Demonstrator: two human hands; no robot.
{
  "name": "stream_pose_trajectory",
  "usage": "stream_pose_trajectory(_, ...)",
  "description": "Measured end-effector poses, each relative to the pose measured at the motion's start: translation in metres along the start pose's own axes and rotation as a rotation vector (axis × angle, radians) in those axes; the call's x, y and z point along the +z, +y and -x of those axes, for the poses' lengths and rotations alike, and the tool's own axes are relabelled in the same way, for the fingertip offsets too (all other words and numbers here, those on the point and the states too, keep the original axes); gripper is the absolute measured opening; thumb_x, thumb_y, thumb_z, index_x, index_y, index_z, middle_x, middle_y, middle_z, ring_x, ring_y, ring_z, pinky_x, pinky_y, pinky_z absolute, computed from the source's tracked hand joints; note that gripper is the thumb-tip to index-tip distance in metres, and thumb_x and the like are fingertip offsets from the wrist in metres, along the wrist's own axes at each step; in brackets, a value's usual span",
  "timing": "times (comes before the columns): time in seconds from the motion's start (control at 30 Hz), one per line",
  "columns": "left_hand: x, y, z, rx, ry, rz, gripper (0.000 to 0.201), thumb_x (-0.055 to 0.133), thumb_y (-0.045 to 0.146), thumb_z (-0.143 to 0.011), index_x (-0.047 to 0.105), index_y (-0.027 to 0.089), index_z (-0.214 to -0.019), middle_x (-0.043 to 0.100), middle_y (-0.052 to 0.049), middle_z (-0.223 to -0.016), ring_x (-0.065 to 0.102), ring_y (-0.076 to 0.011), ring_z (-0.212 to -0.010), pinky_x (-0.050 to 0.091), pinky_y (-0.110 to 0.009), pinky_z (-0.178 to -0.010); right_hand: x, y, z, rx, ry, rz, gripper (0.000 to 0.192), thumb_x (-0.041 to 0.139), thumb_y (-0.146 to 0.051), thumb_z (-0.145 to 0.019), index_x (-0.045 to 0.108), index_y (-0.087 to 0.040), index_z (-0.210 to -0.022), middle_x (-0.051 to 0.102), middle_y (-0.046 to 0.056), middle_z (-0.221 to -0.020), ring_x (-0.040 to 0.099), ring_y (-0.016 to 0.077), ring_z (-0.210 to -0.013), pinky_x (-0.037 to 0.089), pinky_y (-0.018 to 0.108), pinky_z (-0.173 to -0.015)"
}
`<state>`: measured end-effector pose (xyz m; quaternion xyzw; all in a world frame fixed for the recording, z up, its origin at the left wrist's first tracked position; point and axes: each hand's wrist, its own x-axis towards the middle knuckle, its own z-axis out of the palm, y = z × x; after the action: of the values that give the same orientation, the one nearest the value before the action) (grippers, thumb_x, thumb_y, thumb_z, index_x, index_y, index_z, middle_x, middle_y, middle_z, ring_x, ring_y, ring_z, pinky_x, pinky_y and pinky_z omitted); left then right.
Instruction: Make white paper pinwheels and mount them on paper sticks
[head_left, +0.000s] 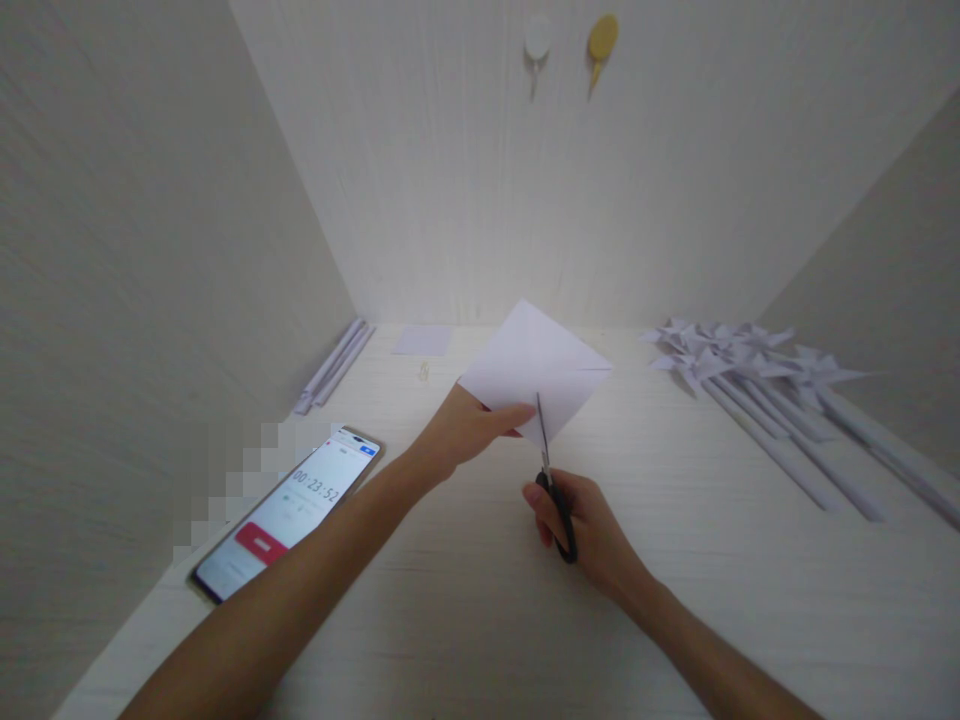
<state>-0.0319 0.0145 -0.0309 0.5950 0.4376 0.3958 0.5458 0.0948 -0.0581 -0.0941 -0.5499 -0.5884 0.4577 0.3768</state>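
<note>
A square sheet of white paper (541,352) is held up in front of me, turned so one corner points toward me. My left hand (480,425) pinches its lower left edge, thumb on top and fingers underneath. A short slit shows at the paper's right corner. In my right hand (581,520) is a pair of scissors (559,515) with black handles, the fingers wrapped round them. Its blades reach over the paper's near corner, close to my left thumb, and look closed or nearly so.
Several paper pinwheels (720,350) on rolled sticks lie at the right. Rolled paper sticks (335,365), a small paper sheet (423,340) and a paper clip (424,371) are at the back left. A phone (300,500) showing a timer lies beside my left forearm. Two hooks (603,40) hang on the wall.
</note>
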Motion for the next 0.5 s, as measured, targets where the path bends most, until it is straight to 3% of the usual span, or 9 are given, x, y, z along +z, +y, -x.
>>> stream_pose_trajectory(0.5, -0.0002, -0.0027, -0.0019, -0.011, 0.006, -0.005, 0.023, 0.064, 0.019, -0.058, 0.060, 0.012, -0.078, 0.064, -0.004, -0.075, 0.060, -0.0151, -0.067, 0.051, -0.025, -0.056, -0.0009, 0.0019, -0.0017, -0.011, 0.026, 0.102, 0.045, 0.040, -0.056, -0.073, 0.038, -0.019, -0.049, 0.041, -0.003, -0.039, 0.037, 0.0080, -0.037, 0.026, 0.022, -0.038)
